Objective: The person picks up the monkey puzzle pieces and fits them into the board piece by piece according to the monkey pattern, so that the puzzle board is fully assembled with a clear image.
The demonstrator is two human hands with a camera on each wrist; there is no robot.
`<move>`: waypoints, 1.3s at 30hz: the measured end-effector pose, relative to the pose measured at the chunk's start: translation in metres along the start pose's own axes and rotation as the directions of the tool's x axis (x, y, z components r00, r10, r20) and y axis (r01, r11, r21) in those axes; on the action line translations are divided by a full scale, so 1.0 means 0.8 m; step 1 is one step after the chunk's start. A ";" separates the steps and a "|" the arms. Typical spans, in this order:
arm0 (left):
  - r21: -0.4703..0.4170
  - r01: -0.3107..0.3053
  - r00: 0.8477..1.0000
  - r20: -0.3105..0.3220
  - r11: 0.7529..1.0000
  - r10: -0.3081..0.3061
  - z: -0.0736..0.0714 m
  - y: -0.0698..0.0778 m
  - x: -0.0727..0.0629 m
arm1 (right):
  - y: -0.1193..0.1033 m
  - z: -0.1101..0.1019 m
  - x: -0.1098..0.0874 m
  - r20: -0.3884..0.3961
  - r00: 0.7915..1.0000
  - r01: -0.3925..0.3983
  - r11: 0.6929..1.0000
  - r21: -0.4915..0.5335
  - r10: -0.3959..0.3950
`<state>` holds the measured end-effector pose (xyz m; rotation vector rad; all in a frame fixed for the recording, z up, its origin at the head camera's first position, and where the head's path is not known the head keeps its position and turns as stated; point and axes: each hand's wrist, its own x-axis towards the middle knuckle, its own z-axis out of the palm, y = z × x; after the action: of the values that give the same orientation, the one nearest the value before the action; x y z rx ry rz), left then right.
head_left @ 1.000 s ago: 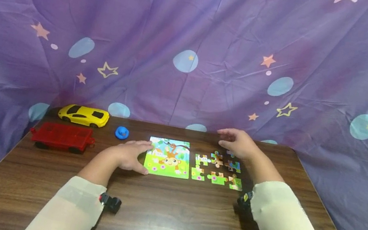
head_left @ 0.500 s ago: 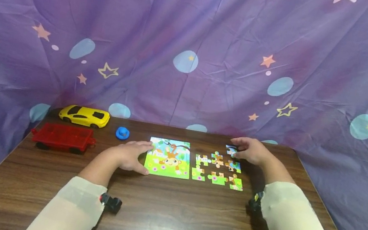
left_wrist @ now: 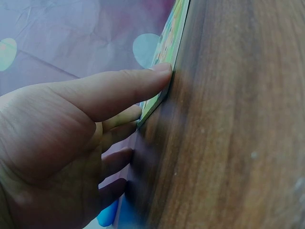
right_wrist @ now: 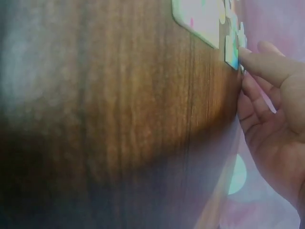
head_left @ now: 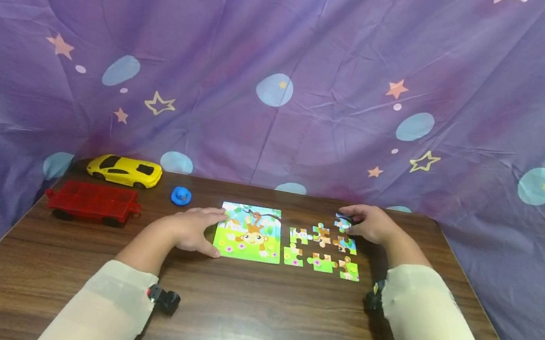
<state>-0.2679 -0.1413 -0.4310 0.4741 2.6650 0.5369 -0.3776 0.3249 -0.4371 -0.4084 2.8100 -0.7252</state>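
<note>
In the head view, my left hand (head_left: 196,229) rests at the left edge of a square monkey picture board (head_left: 262,256). Its thumb touches the lower left corner and the fingers reach the upper left side. The left wrist view shows that thumb (left_wrist: 133,86) nearly straight against the board's edge (left_wrist: 162,93). To the right lie several loose jigsaw puzzle pieces (head_left: 323,264) in loose rows. At the top right of them, my right hand (head_left: 375,224) has thumb and forefinger around one blue puzzle piece (head_left: 342,222), pinching it near the table.
A yellow toy car (head_left: 124,171) and a red toy wagon (head_left: 94,202) stand on the left of the wooden table (head_left: 246,317). A small blue toy part (head_left: 181,196) lies between them and the board. A purple curtain (head_left: 296,34) hangs behind.
My right hand has shifted right and slightly down, uncovering the top right puzzle piece and closing thumb and forefinger around it. My left hand and the board stay put.
</note>
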 end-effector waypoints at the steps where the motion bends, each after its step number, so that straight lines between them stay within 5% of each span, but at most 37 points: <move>1: 0.000 0.000 1.000 0.000 1.000 0.000 0.000 0.000 0.000 | 0.000 0.000 0.000 -0.003 1.000 -0.001 1.000 -0.004 0.001; 13: -0.002 0.006 1.000 0.000 1.000 -0.006 0.000 0.000 0.001 | -0.009 0.002 0.007 -0.006 0.998 0.061 0.997 -0.043 -0.062; 30: -0.018 -0.003 1.000 0.005 1.000 0.004 0.001 0.000 -0.001 | -0.124 0.038 0.008 0.042 0.965 0.258 0.966 0.028 -0.259; 39: -0.009 -0.002 1.000 0.003 1.000 0.002 -0.001 0.000 -0.001 | -0.163 0.060 0.020 0.111 0.954 0.277 0.960 0.024 -0.278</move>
<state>-0.2674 -0.1421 -0.4298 0.4744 2.6583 0.5487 -0.3524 0.1891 -0.4151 -0.8296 2.6702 -0.7408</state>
